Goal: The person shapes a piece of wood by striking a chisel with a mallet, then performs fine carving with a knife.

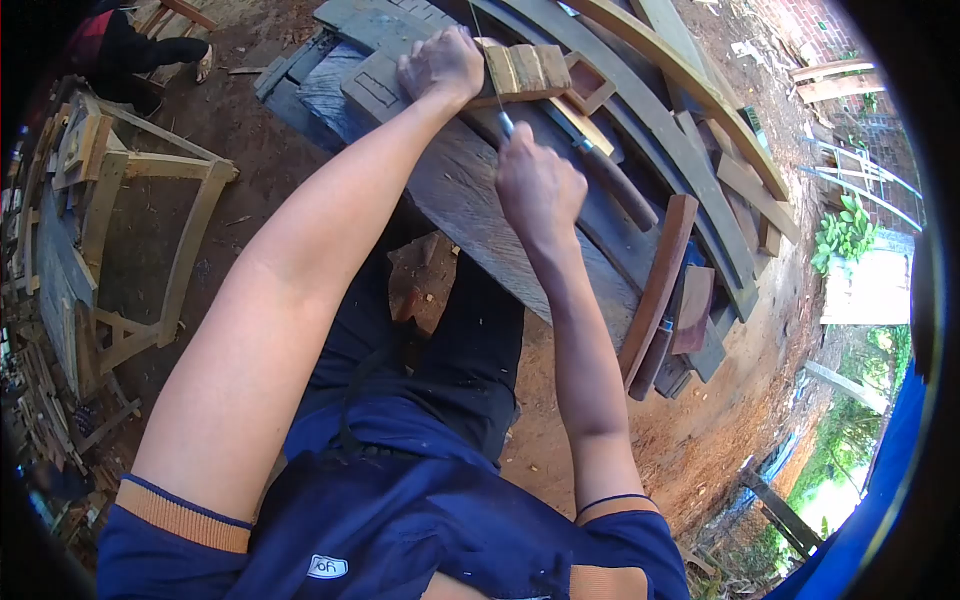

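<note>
A wooden block (530, 72) with pale stripes across its face lies at the far part of the workbench (480, 215). My left hand (445, 65) is closed at the block's left end and bears down there; its fingertips are hidden. My right hand (540, 185) is wrapped around the handle of a saw (505, 122). The saw's thin blade, seen nearly edge-on, runs away from me along the block's left side, close to my left hand. To the right of my right hand lies a chisel (620, 185) with a brown wooden handle.
Long curved boards (690, 165) lie along the bench's right side. A small open wooden box (590, 82) sits beside the block. A curved reddish wooden piece (660, 290) rests at the near right. Wooden frames (190, 250) stand at left, near another person's leg (180, 52).
</note>
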